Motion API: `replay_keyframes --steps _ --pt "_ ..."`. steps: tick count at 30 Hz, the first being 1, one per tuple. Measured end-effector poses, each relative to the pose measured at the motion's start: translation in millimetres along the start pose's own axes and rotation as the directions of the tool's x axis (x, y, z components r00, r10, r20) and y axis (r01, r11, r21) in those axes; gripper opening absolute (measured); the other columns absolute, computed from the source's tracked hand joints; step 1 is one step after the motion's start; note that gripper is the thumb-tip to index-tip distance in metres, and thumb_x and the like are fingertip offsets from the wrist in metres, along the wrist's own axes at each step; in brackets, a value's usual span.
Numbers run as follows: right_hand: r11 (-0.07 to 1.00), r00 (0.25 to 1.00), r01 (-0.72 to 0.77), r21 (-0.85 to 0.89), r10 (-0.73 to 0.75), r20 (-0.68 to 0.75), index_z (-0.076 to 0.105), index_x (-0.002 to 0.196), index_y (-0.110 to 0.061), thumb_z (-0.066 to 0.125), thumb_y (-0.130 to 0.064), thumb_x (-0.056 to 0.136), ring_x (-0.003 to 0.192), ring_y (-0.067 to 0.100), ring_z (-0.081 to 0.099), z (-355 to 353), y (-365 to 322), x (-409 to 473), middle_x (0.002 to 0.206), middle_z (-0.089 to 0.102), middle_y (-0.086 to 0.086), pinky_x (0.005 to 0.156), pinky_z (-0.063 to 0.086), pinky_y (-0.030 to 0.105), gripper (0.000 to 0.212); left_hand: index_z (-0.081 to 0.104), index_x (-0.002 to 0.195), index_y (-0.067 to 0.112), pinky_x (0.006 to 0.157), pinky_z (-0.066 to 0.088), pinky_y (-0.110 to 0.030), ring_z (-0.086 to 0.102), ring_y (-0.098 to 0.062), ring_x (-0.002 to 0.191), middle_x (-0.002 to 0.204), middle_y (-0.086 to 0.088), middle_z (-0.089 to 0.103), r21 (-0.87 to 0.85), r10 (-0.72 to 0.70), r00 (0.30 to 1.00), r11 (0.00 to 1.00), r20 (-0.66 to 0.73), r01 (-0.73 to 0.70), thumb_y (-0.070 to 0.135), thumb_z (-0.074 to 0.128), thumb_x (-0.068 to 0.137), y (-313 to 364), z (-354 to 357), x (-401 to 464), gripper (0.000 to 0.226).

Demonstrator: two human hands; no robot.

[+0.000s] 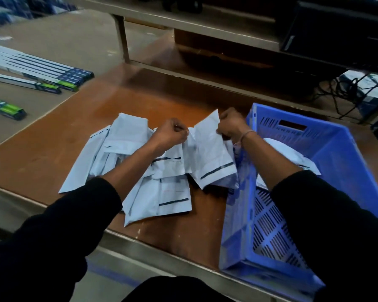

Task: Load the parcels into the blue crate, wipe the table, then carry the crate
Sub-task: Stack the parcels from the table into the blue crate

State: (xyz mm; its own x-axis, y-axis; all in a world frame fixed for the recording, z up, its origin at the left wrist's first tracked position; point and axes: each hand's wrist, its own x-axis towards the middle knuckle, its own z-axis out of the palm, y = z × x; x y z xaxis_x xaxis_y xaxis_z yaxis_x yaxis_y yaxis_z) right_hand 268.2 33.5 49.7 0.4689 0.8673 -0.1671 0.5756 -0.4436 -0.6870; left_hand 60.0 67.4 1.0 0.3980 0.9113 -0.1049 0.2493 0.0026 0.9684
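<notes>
The right hand (230, 123) and left hand (171, 132) both pinch one white parcel (210, 153) just left of the blue crate (336, 153) (right hand is nearer), its long side pointing away.

A packing warehouse (metal-edged workbench (79, 136), white parcels (162, 171), boxed stock (42, 68) on the floor).
</notes>
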Motion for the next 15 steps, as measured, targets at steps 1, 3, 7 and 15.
replay_keyframes --steps 1,3,7,15 --pt "0.996 1.000 0.008 0.086 -0.006 -0.019 0.066 0.095 -0.010 0.068 -0.002 0.060 0.091 0.031 0.070 -6.5 -3.5 0.4 0.098 0.069 0.013 0.069 0.062 0.041 0.035 0.064 0.099 0.019 0.097 0.058 -0.050 0.073 -0.032 0.100 0.101 -0.014 0.074 -0.009 -0.035 0.999 0.999 -0.005 0.035 0.030 0.078 0.081 -0.7 1.4 3.7 0.025" --pt "0.969 1.000 -0.001 0.245 0.008 -0.027 0.061 0.109 -0.008 0.070 0.007 0.070 0.099 0.032 0.067 -19.7 -14.1 -5.6 0.109 0.066 0.015 0.079 0.060 0.053 0.042 0.059 0.113 0.016 0.097 0.058 -0.045 0.073 -0.027 0.101 0.107 -0.014 0.073 -0.050 -0.092 0.996 0.995 -0.001 0.092 0.045 0.080 0.079 3.5 6.2 7.1 0.049" --pt "0.899 0.999 -0.046 0.436 0.053 -0.005 0.052 0.125 -0.003 0.067 0.014 0.081 0.114 0.034 0.061 -33.6 -25.0 -12.6 0.126 0.060 0.021 0.096 0.052 0.053 0.049 0.062 0.109 0.015 0.080 0.061 -0.028 0.073 -0.018 0.098 0.109 -0.003 0.072 -0.258 -0.153 0.976 0.947 0.158 0.190 0.042 0.071 0.092 19.6 19.5 6.0 0.033" --pt "0.960 0.991 -0.134 0.246 0.127 0.044 0.055 0.071 -0.003 0.060 0.003 0.086 0.067 0.032 0.060 -13.9 -6.7 -9.7 0.070 0.056 0.015 0.047 0.046 0.021 0.017 0.059 0.132 0.009 0.075 0.061 -0.030 0.071 -0.018 0.101 0.123 -0.005 0.071 -0.232 -0.095 0.994 0.967 0.047 0.103 0.016 0.078 0.088 16.8 5.3 18.5 0.048"
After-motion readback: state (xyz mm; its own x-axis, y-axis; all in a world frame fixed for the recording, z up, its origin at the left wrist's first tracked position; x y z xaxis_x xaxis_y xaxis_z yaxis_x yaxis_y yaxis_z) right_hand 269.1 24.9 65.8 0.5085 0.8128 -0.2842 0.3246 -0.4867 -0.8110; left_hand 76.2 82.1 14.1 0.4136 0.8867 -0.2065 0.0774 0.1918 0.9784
